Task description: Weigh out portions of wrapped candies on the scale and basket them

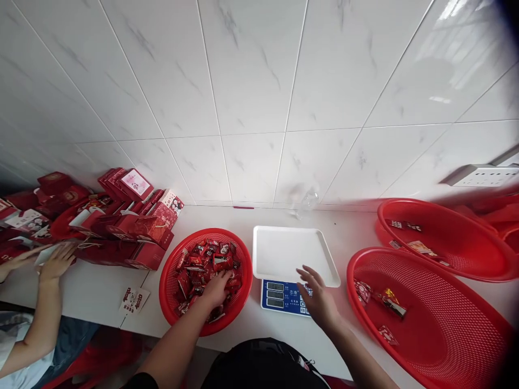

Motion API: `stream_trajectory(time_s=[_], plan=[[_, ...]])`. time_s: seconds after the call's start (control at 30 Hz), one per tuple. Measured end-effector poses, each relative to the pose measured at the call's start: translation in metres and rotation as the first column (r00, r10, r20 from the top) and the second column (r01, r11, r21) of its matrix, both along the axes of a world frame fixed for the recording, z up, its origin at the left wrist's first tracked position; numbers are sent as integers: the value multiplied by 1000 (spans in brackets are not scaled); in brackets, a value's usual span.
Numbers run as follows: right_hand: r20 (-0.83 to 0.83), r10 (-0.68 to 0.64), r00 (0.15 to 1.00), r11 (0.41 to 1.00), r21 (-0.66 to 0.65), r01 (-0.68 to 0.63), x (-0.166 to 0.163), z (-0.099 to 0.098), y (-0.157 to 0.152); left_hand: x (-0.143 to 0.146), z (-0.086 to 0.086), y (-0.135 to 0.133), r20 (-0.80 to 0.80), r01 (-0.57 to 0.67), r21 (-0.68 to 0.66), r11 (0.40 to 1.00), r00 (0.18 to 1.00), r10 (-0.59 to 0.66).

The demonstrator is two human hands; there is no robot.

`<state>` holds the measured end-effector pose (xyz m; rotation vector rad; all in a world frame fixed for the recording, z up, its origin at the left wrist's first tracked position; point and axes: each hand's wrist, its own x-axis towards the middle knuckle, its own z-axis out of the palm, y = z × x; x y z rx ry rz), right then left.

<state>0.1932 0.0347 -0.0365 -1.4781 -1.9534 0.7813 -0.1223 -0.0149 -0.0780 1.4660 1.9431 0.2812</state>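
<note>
My left hand (217, 290) reaches into a round red basket (165, 292) of small red wrapped candies (198, 270). Its fingers are bent together among the wrappers, and their tips are partly hidden. Over the front right corner of a digital scale (279, 296) hovers my right hand (318, 294), open, with fingers apart and nothing in it. The scale carries a bare white tray (290, 251). Blue panel and dark displays face me; my right hand covers part of the keys.
Two large red baskets (425, 319) (446, 216) at right hold a few packets. Red gift boxes (141, 237) crowd the left, where a co-worker's hands (59, 262) hold a pale item. A printed card (133, 300) lies nearby. Clear plastic (308, 201) rests by the tiled wall.
</note>
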Motion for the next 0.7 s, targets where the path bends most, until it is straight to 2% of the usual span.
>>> stream_trajectory(time_s=[0.07, 0.13, 0.33, 0.47, 0.57, 0.63, 0.7], plan=[[-24, 91, 996, 994, -59, -92, -11, 2, -5, -9, 0, 2, 115, -143, 51, 988, 984, 137], [-31, 150, 988, 983, -104, -152, -14, 3, -9, -19, 2, 4, 161, -252, 54, 966, 957, 241], [-11, 152, 988, 977, -149, -152, -8, 7, -11, -35, 13, 1, 338, -473, 59, 879, 838, 428], [-31, 142, 989, 971, -188, -146, -7, 12, -12, -23, 22, 4, 471, -543, 48, 839, 753, 460], [-91, 116, 989, 953, -272, -137, -12, 18, -13, -7, 36, 9, 550, -555, 22, 832, 701, 453], [-189, 96, 977, 918, -363, -161, -20, 24, -14, 7, 50, 12, 621, -539, -10, 842, 657, 427], [-339, 65, 939, 858, -461, -226, -29, 31, -14, 25, 65, 14, 687, -489, -26, 872, 624, 371]])
